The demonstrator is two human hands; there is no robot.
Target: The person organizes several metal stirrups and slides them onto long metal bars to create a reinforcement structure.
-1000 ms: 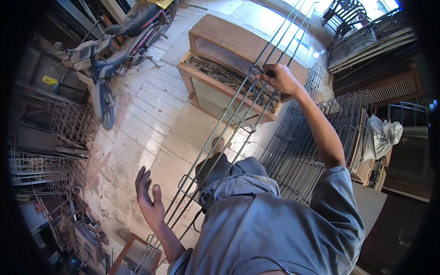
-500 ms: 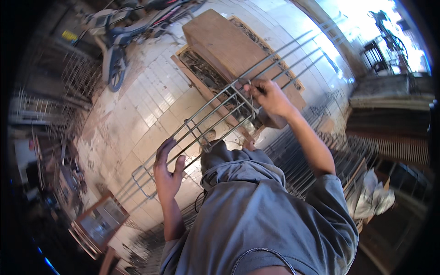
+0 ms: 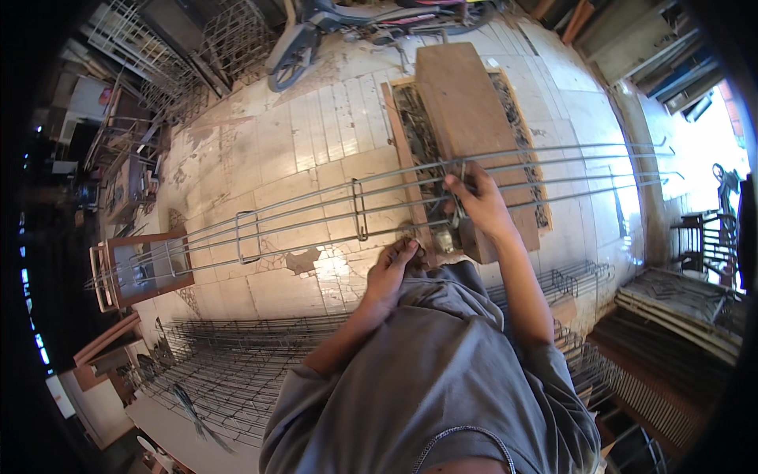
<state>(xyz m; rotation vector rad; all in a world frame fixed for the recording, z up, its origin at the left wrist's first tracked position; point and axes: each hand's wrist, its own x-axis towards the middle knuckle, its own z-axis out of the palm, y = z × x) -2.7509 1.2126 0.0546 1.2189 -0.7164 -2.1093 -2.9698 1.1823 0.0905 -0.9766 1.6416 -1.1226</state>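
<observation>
Gripping a ring of the rod frame (image 3: 359,207), in the head view, the right hand (image 3: 482,207) has its fingers (image 3: 459,184) closed round the wire. The frame runs crosswise, to both sides of these fingers, its hooked ends off to their right. The left hand (image 3: 387,276) is to their lower left, just beside the nearest rod, fingers curled toward the thumb (whether they pinch anything, I cannot tell). Just beyond the right fingers, under the rods, lies a wooden box (image 3: 466,99). Farther beyond, and to their left, is a motorbike (image 3: 328,19). Well to the left of both hands, the rods pass over a wooden panel (image 3: 154,298). A wire stack (image 3: 237,347) lies to the lower left of the left fingers.
</observation>
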